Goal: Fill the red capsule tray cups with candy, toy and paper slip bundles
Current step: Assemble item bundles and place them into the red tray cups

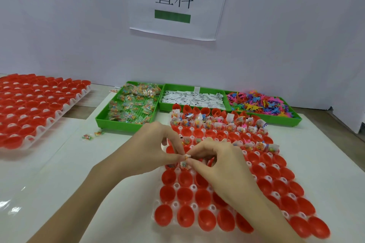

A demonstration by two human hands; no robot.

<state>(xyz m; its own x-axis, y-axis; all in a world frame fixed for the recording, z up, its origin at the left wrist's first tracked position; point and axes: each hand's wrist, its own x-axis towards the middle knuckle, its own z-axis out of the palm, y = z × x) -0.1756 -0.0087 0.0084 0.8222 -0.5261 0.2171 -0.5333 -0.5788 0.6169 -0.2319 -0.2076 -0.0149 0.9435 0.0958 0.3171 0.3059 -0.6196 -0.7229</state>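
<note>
A tray of red capsule cups (276,189) lies in front of me on a white mat. Its far rows hold bundles of candy, toy and paper slip; the near rows are empty. My left hand (152,148) and my right hand (219,162) meet above the tray's left side. Both pinch one small bundle (185,161) of a candy packet wrapped with a white slip, held between thumbs and forefingers. Behind the tray stand three green bins: candy packets (130,108), white paper slips (193,98), colourful toys (258,104).
A second tray of red cups (33,108) lies at the far left. Two loose candy packets (91,135) sit on the mat in front of the candy bin. A white wall with a printed paper sign (177,4) rises right behind the bins.
</note>
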